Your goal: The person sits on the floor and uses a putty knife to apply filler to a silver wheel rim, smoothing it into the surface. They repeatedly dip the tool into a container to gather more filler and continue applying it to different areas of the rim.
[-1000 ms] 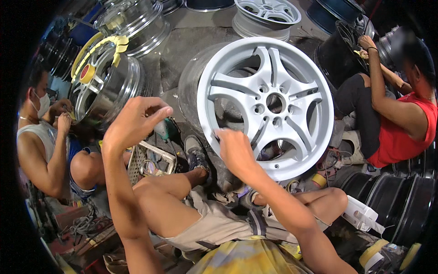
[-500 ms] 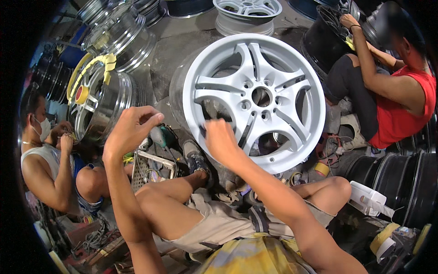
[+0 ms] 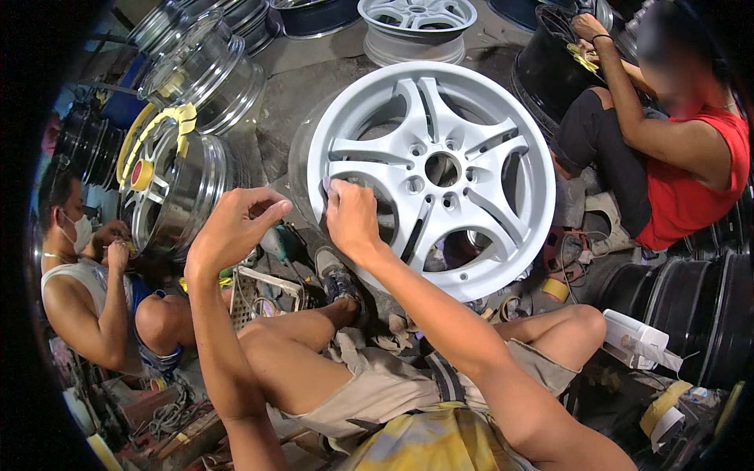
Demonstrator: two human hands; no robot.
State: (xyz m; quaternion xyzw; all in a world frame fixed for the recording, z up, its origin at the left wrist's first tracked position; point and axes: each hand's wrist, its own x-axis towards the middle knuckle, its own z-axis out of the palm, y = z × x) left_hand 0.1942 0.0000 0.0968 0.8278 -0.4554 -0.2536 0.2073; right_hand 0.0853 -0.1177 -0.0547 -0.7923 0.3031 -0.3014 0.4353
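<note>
A large silver-white car wheel rim lies tilted in front of me, its split spokes meeting at a round centre hole. My right hand is closed at the left side of its outer lip. A sliver of something greyish-purple shows by the fingertips, too small to name. Left of the rim and apart from it, my left hand hangs in the air with the fingers loosely bent, the thumb apart and nothing in the grasp.
A person in red works on a black wheel at right. At left, a masked person sits by a polished wheel with yellow tape. A plastic basket stands near my leg. Another silver-white wheel lies beyond.
My right hand has moved up and left along the rim's lip. My left hand has shifted slightly right. The view has turned a little.
</note>
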